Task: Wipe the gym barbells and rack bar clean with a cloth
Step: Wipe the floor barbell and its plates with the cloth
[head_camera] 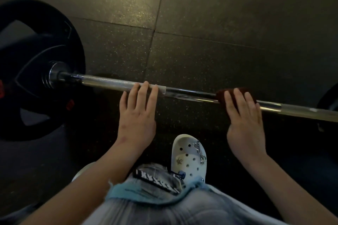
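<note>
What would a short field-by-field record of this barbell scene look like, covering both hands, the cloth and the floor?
bar: long silver steel barbell bar, running across the view, knurled towards its left
plate: round black weight plate on the bar's left end
cloth: dark red cloth on the bar, right of middle
left hand: left hand, fingers laid over the knurled section
right hand: right hand, fingers pressing the cloth
floor: dark speckled rubber tiles
footwear: white perforated clog between the arms
</note>
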